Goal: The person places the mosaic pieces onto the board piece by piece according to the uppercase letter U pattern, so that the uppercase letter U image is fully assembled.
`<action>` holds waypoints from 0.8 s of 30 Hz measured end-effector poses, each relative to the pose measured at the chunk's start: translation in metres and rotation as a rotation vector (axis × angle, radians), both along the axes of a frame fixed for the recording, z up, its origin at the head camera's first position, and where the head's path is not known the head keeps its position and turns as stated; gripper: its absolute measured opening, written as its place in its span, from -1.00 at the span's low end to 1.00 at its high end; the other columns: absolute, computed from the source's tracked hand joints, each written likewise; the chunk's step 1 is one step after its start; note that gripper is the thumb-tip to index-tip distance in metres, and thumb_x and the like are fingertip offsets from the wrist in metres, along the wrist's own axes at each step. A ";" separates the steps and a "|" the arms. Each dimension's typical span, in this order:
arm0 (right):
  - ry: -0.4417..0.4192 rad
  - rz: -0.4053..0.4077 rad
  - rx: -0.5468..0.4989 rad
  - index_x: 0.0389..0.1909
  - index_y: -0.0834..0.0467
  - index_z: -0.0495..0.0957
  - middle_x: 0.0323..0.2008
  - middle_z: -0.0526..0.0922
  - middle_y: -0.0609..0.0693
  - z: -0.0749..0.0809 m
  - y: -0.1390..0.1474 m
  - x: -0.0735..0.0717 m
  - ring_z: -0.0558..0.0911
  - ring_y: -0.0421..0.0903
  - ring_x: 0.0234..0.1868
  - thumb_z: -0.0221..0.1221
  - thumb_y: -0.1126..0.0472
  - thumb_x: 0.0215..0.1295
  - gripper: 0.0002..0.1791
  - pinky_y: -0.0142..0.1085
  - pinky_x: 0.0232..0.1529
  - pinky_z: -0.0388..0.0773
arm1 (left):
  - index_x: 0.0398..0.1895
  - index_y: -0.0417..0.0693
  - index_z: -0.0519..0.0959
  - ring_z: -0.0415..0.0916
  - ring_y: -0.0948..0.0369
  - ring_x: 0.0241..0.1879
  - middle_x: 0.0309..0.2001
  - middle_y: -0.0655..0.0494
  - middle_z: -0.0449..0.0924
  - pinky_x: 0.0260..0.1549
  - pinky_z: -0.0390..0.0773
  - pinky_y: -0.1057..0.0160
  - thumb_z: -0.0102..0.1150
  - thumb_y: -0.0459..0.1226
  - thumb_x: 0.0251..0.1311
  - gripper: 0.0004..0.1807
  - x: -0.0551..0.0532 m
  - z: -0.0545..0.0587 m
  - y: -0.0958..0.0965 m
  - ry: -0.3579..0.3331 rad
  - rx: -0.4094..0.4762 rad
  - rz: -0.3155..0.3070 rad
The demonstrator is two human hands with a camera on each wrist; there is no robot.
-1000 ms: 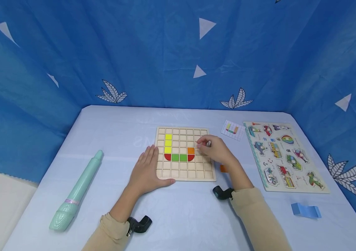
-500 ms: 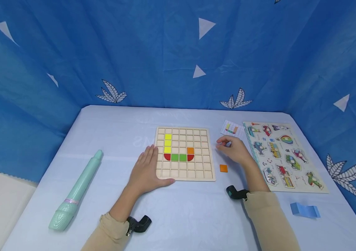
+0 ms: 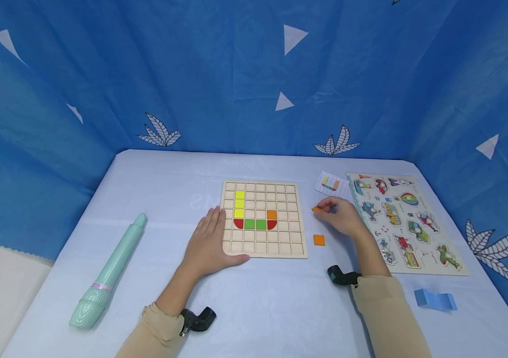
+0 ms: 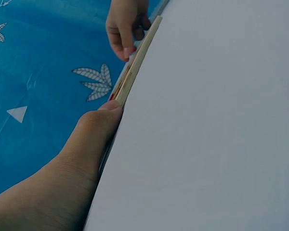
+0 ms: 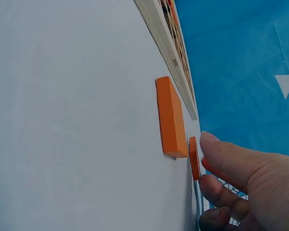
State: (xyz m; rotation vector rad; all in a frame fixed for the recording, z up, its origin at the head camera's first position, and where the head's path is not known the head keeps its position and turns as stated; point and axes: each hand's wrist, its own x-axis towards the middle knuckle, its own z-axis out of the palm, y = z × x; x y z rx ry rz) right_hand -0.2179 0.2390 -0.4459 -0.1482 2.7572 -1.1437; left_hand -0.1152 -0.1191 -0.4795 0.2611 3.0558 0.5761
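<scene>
My left hand lies spread along the left edge of a wooden grid board, thumb at its near edge. Yellow tiles run up the left of the pattern on it. Green tiles sit between two red rounded tiles in the row below, and one orange tile is above the right red one. Right of the board, my right hand pinches a loose orange square tile at its fingertips. Another orange square tile lies on the table nearer me.
A small pattern card lies behind my right hand, overlapping the edge of a picture puzzle board. A blue curved block is at the front right. A mint-green toy microphone lies on the left of the table.
My right hand has moved right from over the grid board to the loose orange tile, which now shows at its fingertips. The left hand has stayed in place.
</scene>
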 end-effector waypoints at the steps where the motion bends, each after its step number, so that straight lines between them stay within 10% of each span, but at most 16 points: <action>1: -0.003 -0.002 0.005 -0.07 0.20 0.60 -0.25 0.51 0.08 0.000 0.000 0.000 0.43 0.00 -0.16 0.30 0.13 0.30 -0.71 -0.23 -0.16 0.35 | 0.59 -0.17 -0.14 -0.30 0.03 0.62 0.62 -0.06 -0.23 0.55 -0.08 -0.05 0.09 0.59 -0.21 0.47 0.000 0.000 0.000 0.000 0.001 0.001; 24: -0.079 0.021 0.058 0.02 0.22 0.57 -0.11 0.54 0.13 0.002 -0.001 -0.003 0.43 0.03 -0.09 0.25 0.13 0.32 -0.66 -0.23 -0.12 0.36 | 0.59 -0.17 -0.13 -0.30 0.03 0.62 0.62 -0.05 -0.23 0.55 -0.08 -0.05 0.09 0.58 -0.20 0.46 0.000 0.000 0.000 0.004 0.002 0.001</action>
